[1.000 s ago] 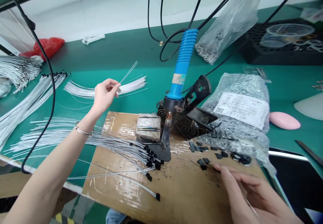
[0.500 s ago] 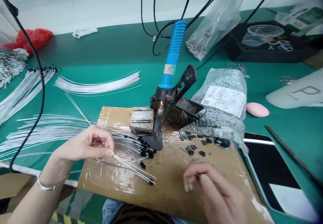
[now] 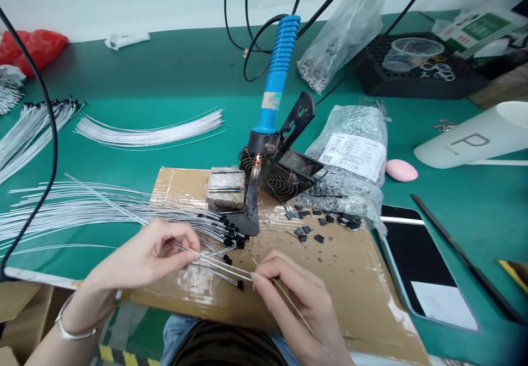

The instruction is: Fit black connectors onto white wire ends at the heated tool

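Thumb and fingers of my left hand (image 3: 165, 253) are closed on a few thin white wires (image 3: 105, 198), which run out past the fingertips to the right. My right hand (image 3: 297, 300) pinches the tips of those wires between thumb and forefinger. A fine metallic strand that looks like solder wire (image 3: 295, 303) also passes through the right hand's fingers. Under and beyond the left hand lies a bunch of white wires (image 3: 103, 212) with black ends (image 3: 233, 234). A blue-handled soldering iron (image 3: 272, 91) stands tip down in its holder, apart from both hands.
Cardboard (image 3: 330, 283) covers the work area, with small black pieces (image 3: 305, 231) scattered on it. A grey block (image 3: 226, 187) sits by the iron. To the right are a bubble-wrap bag (image 3: 342, 118), phone (image 3: 424, 256), white cup (image 3: 470, 138) and dark flat strip (image 3: 457, 250). A black cable (image 3: 51, 118) hangs left.
My right hand has moved left and up and now meets the wire ends at its fingertips. My left hand has shifted slightly right with its wires. The camera view has shifted a little.
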Available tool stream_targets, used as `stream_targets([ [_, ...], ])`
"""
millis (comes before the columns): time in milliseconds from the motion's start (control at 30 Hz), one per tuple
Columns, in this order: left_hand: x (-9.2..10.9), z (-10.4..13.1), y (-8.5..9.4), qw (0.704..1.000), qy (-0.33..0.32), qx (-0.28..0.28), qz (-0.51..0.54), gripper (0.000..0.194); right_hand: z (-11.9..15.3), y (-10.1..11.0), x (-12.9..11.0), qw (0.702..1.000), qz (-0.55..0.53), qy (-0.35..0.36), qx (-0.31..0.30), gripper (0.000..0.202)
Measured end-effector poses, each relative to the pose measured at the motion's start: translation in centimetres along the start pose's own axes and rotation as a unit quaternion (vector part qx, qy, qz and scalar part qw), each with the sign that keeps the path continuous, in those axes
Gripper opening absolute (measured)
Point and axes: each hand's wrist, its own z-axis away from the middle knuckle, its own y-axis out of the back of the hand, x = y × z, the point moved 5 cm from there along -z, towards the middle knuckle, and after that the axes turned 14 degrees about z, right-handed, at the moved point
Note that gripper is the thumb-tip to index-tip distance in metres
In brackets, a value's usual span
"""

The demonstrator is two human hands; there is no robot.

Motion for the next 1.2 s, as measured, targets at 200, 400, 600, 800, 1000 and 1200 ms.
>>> stream_targets([
  [200, 1.2, -0.2, -5.9, 0.998, -0.029, 0.024, -0.049, 0.023, -0.2, -0.4, 0.5, 0.999, 0.043, 0.028, 0.000, 0.022],
  [400, 0.1, -1.3, -7.6, 0.998, -0.002, 0.052, 0.030, 0.023, 0.0, -0.8, 1.4, 0.999, 0.008, -0.026, 0.018, 0.026],
  [600, -0.5, -2.3, -7.0, 0.975, 0.049, 0.081, 0.199, 0.025, 0.8, -0.1, 4.7, 0.952, -0.239, -0.173, 0.077, 0.038],
  [800, -0.8, -2.9, -6.8, 0.966, 0.054, 0.099, 0.234, 0.022, 0.7, -0.5, 5.2, 0.927, -0.290, -0.219, 0.094, 0.043],
  [1000, -0.8, -3.0, -6.9, 0.956, 0.052, 0.101, 0.269, 0.023, 0.1, -2.2, 2.9, 0.928, -0.244, -0.268, 0.083, 0.022],
  [1200, -0.4, -2.9, -6.7, 0.959, 0.048, 0.121, 0.252, 0.025, -0.1, -2.6, 2.6, 0.902, -0.290, -0.310, 0.080, 0.022],
])
